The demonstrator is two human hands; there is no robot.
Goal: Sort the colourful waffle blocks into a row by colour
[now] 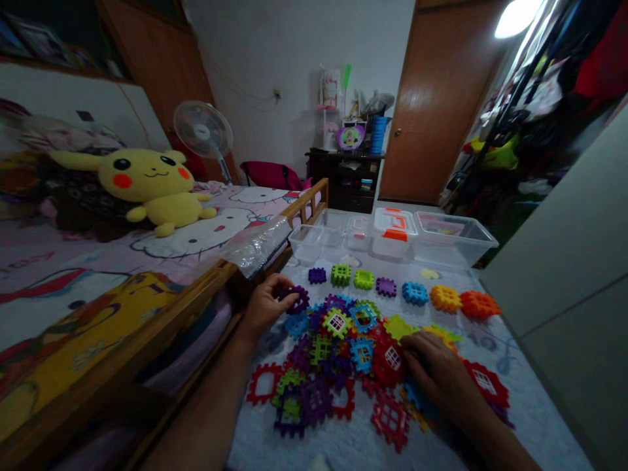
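Between the thumb and fingers of my left hand [267,304] is a dark purple toothed building piece [298,299], held at the left edge of a heap. My right hand [436,366] rests over the heap's right side, its fingers bent down by a red piece with a white window [391,356] and a lime-green piece [398,327]. What its fingertips touch is hidden. Among the heaped pieces are a blue frame [362,354], a purple window piece [316,400] and a red window piece [391,420]. Behind the heap, small stacks sorted by colour form a row, from purple [317,275] to orange [479,305].
Clear plastic boxes [454,239] stand at the table's far end, one with an orange-clipped lid [395,222]. A wooden bed rail [196,294] runs along the left, with a plastic bag [258,248] over it. On the bed sits a yellow plush toy [157,183]. A pale panel [574,261] borders the right.
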